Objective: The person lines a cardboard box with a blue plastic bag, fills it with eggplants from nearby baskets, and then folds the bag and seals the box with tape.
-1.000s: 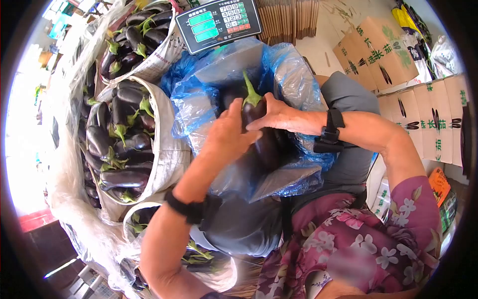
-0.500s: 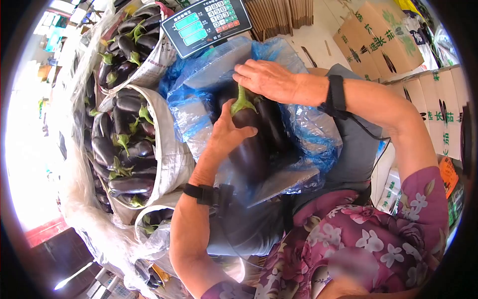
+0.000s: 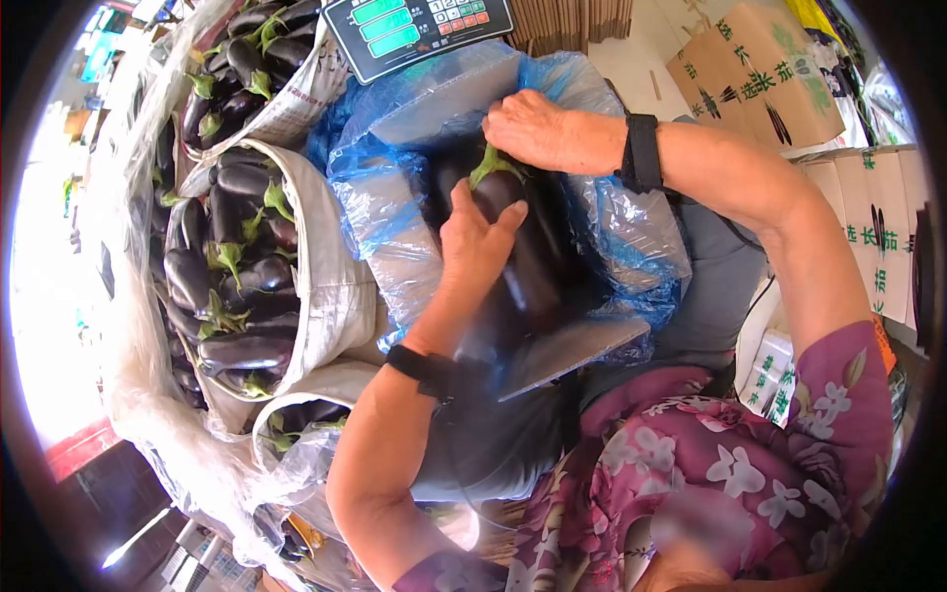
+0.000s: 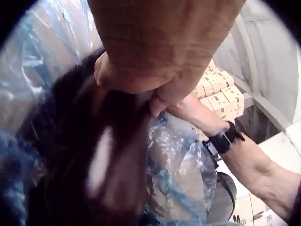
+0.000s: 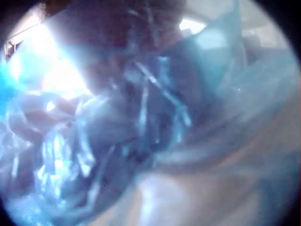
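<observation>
A dark purple eggplant (image 3: 530, 271) with a green cap and stem (image 3: 490, 166) lies over other eggplants in a box lined with blue plastic film (image 3: 390, 212). My left hand (image 3: 473, 242) grips it just below the cap, thumb and fingers on opposite sides. The left wrist view shows the same eggplant (image 4: 117, 165) large and dark under that hand. Curled fingers of my right hand (image 3: 538, 130) are right at the stem's upper end; I cannot tell whether they pinch it. In the right wrist view only blurred plastic film (image 5: 155, 108) shows clearly.
A scale display (image 3: 414, 35) stands beyond the box. At the left are white sacks (image 3: 330, 286) full of eggplants, with clear plastic sheeting (image 3: 128, 345) around them. Printed cartons (image 3: 755, 74) stand at the right, and stacked flat cardboard (image 3: 567, 22) lies behind the scale.
My right hand has moved from the eggplant's side up to its stem end, its fingers curling in. My left hand stays at the eggplant's top, which has shifted slightly.
</observation>
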The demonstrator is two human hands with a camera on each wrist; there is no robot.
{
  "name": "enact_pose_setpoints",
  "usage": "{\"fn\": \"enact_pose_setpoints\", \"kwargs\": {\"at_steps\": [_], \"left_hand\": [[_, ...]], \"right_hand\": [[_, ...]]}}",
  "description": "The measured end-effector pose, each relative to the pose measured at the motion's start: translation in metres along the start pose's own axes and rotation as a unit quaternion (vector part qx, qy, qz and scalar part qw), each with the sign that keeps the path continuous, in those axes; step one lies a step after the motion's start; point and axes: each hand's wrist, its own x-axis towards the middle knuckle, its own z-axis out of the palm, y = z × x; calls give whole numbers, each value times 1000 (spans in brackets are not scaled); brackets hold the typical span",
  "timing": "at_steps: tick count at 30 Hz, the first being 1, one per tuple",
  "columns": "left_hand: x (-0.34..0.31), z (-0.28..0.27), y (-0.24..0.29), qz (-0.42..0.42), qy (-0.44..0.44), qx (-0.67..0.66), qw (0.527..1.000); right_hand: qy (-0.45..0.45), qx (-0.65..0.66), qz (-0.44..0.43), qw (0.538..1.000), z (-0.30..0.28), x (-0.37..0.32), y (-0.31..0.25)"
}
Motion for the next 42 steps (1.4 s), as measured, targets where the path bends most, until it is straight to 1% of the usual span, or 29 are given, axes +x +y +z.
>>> {"fn": "enact_pose_setpoints", "kwargs": {"at_steps": [1,2,3,5,9,11,12,13,14,15,16,17,19,20,22,23,25,28,29,30,31,32,33,34,35,37,39,41,42], "left_hand": [[0,7,4,-1,29,10,1000],[2,17,-1,19,43,30,998],[3,17,-3,21,45,26,998],[1,17,-5,66,33,178,981],[-9,4,13,97,29,243,965],[-12,3,11,94,23,215,972],[-10,8,-3,177,52,266,946],[-10,11,-8,258,79,315,910],[-10,17,-11,232,40,308,922],[-9,20,-11,233,41,307,922],[-7,23,-12,244,43,326,912],[-7,25,-15,251,44,345,903],[-6,20,-13,251,48,376,891],[-4,22,-15,256,52,381,887],[-4,19,-12,258,58,385,884],[-4,17,-13,254,47,384,887],[-7,10,-10,245,34,381,891],[-8,-14,-10,239,-20,346,907],[-10,-32,1,235,-21,344,909],[-17,-57,22,183,-90,257,945],[-26,-79,37,128,-158,165,965],[-37,-97,39,161,-122,74,977],[-51,-117,39,193,-82,-17,978],[-68,-141,45,187,-63,-66,978],[-85,-164,46,179,-42,-114,976],[-120,-198,28,109,61,-221,967],[-162,-229,-13,76,139,-233,959],[-214,-250,-71,4,214,-242,946],[-252,-262,-130,-12,243,-272,931]], "right_hand": [[68,-24,-23,997,-3,0,3],[79,-30,-36,996,-7,-1,4],[77,-34,-39,996,-2,1,3],[-7,-3,20,1000,14,7,1],[-20,30,-1,999,13,1,-4],[76,9,-17,997,18,4,-3],[-14,19,28,999,31,14,-4],[-14,16,27,999,41,17,-5],[-7,28,47,998,51,18,-6],[2,39,68,997,59,19,-7],[33,48,57,997,66,20,-6],[31,48,54,997,73,21,-4],[-26,72,82,994,73,28,-1],[-22,69,81,994,72,29,3],[-84,96,71,989,62,27,7],[-85,97,67,989,58,26,7],[-86,98,96,987,27,22,6],[-72,170,100,978,-11,8,10],[-75,173,97,977,-27,3,10],[-90,201,95,971,-43,-4,9],[-106,229,92,963,-54,-12,7],[-110,230,87,963,-62,-19,4],[-149,223,93,959,-69,-25,0],[-186,216,98,954,-73,-32,-6],[-188,217,89,954,-76,-42,-14],[-164,231,24,959,-78,-65,-27],[-109,215,-18,970,-82,-89,-34],[-37,133,-50,989,-77,-106,-32],[-41,140,-30,989,-68,-111,-54]]}}
